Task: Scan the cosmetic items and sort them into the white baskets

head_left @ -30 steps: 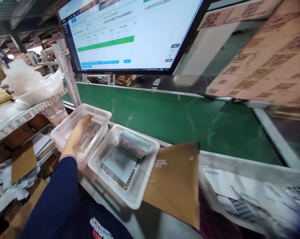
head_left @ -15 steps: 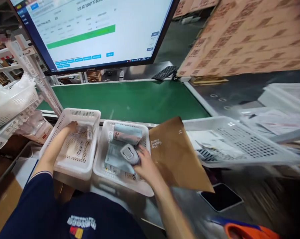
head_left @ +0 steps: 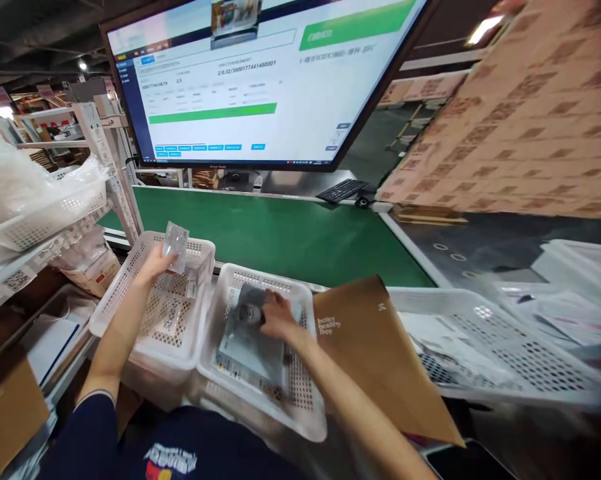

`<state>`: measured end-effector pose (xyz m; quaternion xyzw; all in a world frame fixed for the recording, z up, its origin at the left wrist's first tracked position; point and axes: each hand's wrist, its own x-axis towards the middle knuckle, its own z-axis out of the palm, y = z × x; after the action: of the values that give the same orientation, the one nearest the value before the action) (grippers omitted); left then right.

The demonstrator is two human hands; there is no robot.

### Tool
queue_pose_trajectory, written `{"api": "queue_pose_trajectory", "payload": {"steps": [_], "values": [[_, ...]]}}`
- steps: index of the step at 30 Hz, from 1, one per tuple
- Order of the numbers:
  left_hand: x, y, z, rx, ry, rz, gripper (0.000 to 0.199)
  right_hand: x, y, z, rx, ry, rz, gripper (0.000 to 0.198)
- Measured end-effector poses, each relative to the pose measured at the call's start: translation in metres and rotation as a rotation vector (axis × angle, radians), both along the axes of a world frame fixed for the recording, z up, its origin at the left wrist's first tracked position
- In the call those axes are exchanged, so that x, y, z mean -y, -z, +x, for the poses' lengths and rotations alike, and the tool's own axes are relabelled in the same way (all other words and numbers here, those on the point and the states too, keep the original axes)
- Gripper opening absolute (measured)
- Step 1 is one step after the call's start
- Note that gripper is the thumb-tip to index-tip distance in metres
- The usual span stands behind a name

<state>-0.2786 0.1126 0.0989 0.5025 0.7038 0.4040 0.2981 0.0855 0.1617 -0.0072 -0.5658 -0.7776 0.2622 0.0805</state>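
My left hand (head_left: 155, 261) is closed on a small clear plastic packet (head_left: 176, 247), raised over the far end of the left white basket (head_left: 100, 320). Lower in that basket are another clear packet (head_left: 169, 317) with printed lettering and a small white-labelled item (head_left: 191, 288). My right hand (head_left: 279, 316) is over the middle white basket (head_left: 316, 420), its fingers closed around a grey handheld scanner (head_left: 249, 313), smeared by motion. Under the scanner is a pale blue-grey printed package (head_left: 245, 357), partly hidden by the hand and blur.
A brown paper mailer (head_left: 375, 360) leans over the middle basket's right side. Beyond the baskets runs a green conveyor belt (head_left: 280, 233), with a monitor (head_left: 220, 133) above. A keyboard (head_left: 343, 191) lies behind the belt. To the right is a basket (head_left: 510, 340) with papers.
My left hand has lifted from inside the left basket, bringing up the clear packet. My right hand and the scanner have turned over the middle basket. The view has tilted up.
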Motion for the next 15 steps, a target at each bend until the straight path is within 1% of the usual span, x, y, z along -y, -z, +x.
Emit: {"api": "queue_pose_trajectory", "payload": {"steps": [2, 4, 7, 9, 11, 13, 15], "values": [[0.015, -0.001, 0.026, 0.143, 0.036, 0.124, 0.044, 0.030, 0.003, 0.007, -0.045, -0.060, 0.012, 0.038], [0.028, 0.001, 0.051, 0.229, 0.111, 0.188, 0.042, 0.054, -0.002, 0.017, -0.128, -0.094, 0.044, 0.041], [0.042, 0.009, 0.081, 0.179, 0.235, 0.147, 0.037, 0.075, -0.028, 0.034, -0.268, -0.082, 0.112, 0.046], [0.048, 0.018, 0.097, 0.106, 0.308, 0.108, 0.033, 0.082, -0.050, 0.044, -0.338, -0.055, 0.165, 0.043], [0.053, 0.029, 0.111, 0.048, 0.362, 0.076, 0.036, 0.087, -0.068, 0.054, -0.368, -0.017, 0.204, 0.040], [0.058, 0.040, 0.122, 0.028, 0.404, 0.027, 0.044, 0.093, -0.075, 0.063, -0.357, 0.036, 0.200, 0.037], [0.060, 0.045, 0.126, 0.030, 0.401, -0.029, 0.059, 0.101, -0.071, 0.072, -0.354, 0.093, 0.176, 0.030]]}}
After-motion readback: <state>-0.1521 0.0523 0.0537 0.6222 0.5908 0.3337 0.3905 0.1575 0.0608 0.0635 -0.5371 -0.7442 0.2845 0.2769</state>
